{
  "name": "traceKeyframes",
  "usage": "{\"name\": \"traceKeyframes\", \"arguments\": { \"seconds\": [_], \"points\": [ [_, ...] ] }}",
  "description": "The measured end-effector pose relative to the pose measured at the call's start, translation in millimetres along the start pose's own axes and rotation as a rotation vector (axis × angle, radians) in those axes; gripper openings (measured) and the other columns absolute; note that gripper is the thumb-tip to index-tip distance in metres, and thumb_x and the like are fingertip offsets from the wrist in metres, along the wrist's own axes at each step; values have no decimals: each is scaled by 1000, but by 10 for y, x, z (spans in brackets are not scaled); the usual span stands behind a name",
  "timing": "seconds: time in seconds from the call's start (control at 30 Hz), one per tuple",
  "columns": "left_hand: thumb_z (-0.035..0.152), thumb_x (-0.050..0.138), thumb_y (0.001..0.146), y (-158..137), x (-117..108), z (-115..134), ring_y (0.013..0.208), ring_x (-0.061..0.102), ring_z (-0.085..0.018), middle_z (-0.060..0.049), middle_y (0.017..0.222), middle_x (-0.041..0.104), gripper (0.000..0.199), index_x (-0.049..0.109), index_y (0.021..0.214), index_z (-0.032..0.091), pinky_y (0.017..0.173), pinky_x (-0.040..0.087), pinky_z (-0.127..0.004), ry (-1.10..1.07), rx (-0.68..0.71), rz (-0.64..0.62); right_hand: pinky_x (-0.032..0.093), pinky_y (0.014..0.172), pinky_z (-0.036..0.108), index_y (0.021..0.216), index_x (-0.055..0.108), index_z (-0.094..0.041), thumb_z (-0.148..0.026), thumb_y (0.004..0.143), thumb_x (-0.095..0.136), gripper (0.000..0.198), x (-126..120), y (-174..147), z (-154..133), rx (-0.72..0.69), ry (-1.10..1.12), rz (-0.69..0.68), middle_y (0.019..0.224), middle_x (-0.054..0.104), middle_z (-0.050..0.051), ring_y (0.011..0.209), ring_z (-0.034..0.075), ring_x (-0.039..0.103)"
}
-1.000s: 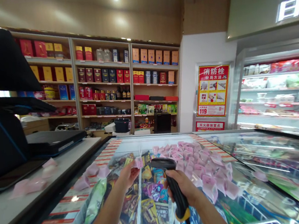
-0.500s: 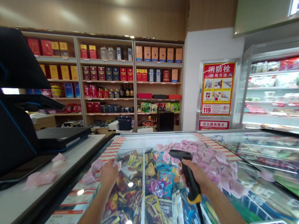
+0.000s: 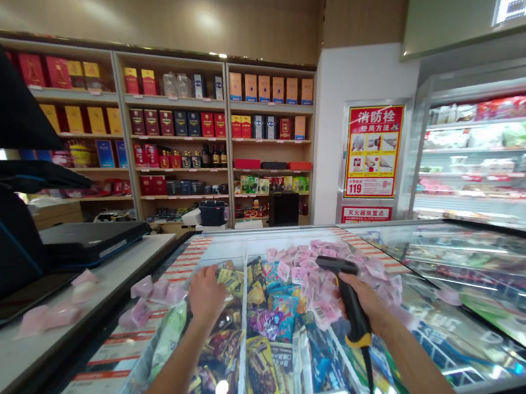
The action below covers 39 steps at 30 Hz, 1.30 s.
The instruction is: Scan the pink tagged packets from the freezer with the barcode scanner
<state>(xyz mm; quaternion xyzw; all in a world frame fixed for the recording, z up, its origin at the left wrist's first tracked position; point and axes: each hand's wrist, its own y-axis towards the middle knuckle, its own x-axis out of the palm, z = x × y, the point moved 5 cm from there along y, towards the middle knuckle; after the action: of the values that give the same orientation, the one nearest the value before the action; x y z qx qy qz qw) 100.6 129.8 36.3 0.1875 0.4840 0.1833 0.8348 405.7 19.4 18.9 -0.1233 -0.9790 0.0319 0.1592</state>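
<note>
Scanner (image 3: 351,304) sits in the right grip (image 3: 368,304), right of centre: fingers wrapped round the handle, head pointing up-left, cable off the bottom edge. Left grip (image 3: 207,295), left of centre: fingers bent, can't tell if anything's pinched. Small cluster (image 3: 160,293) of pink pieces lies just beside it, left side; bigger pile (image 3: 319,286) is right by the scanner, centre right. Scanner: black, yellow at handle base. Pieces: small, pale pink, translucent-looking, some with barcodes. Both groups sit on top of the chest freezer (image 3: 221,247); under its glass, a divider (image 3: 245,333), brown/yellow packs left, blue, purple and yellow right. More pink pieces (image 3: 61,314) on white desk (image 3: 6,366), lower left.
</note>
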Motion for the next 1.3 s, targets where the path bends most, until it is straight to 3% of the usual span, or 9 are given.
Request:
{"name": "traceKeyframes", "arguments": {
  "seconds": [0.13,0.23,0.33,0.43,0.63,0.77,0.93,1.13,1.3],
  "points": [
    [20,52,64,-370,386,833,99,44,-19,-6,104,54,36,52,99,20,87,31,-27,-206,221,-171,38,30,20,72,48,-16,-39,69,50,23,-120,-36,-31,-13,-9,44,50,53,-2,34,8,46],
    [31,53,65,-718,557,1281,96,47,-18,-6,100,55,36,53,99,19,84,33,-25,-319,319,-291,38,31,20,72,48,-16,-38,68,51,23,-245,-38,-38,-27,11,84,49,53,-2,34,8,45],
    [37,58,61,-986,630,1505,97,46,-20,-7,102,54,45,52,101,18,83,34,-27,-367,344,-362,38,31,19,69,47,-16,-39,67,52,23,-376,-26,-35,-28,39,119,47,53,-2,34,8,46],
    [37,63,55,-1121,688,1572,96,47,-21,-7,101,52,48,53,99,19,82,35,-29,-371,327,-410,37,32,19,72,48,-16,-39,67,53,24,-472,-11,-35,-32,42,148,48,54,-1,34,8,47],
    [20,58,59,-1066,793,1508,90,50,-17,-6,100,49,39,52,98,20,79,36,-25,-340,316,-443,37,31,19,71,47,-16,-40,65,54,25,-410,-24,-22,-31,56,115,48,53,-3,34,8,47],
    [12,57,54,-927,826,1392,80,52,-16,-5,96,48,36,52,90,19,71,38,-25,-310,284,-430,37,30,20,72,47,-16,-41,67,51,25,-206,-100,-24,-61,-33,64,49,55,-2,32,8,46],
    [4,54,52,-675,762,1109,77,51,-14,-5,94,46,31,50,80,16,72,38,-24,-318,209,-346,37,29,20,75,48,-15,-43,68,48,28,141,-173,119,-25,-85,-115,52,56,-2,32,8,46],
    [7,55,58,-352,597,537,87,48,-16,-5,90,48,27,49,83,14,77,37,-29,-333,108,-200,36,28,20,72,48,-14,-44,67,46,30,582,-179,356,65,-140,-277,50,56,-1,30,8,45],
    [27,49,75,-231,528,269,84,50,-15,-3,94,53,20,51,90,14,75,40,-36,-328,67,-146,37,29,20,82,50,-13,-42,66,48,33,877,-197,396,81,-129,-347,53,58,-1,31,8,46]
  ]
}}
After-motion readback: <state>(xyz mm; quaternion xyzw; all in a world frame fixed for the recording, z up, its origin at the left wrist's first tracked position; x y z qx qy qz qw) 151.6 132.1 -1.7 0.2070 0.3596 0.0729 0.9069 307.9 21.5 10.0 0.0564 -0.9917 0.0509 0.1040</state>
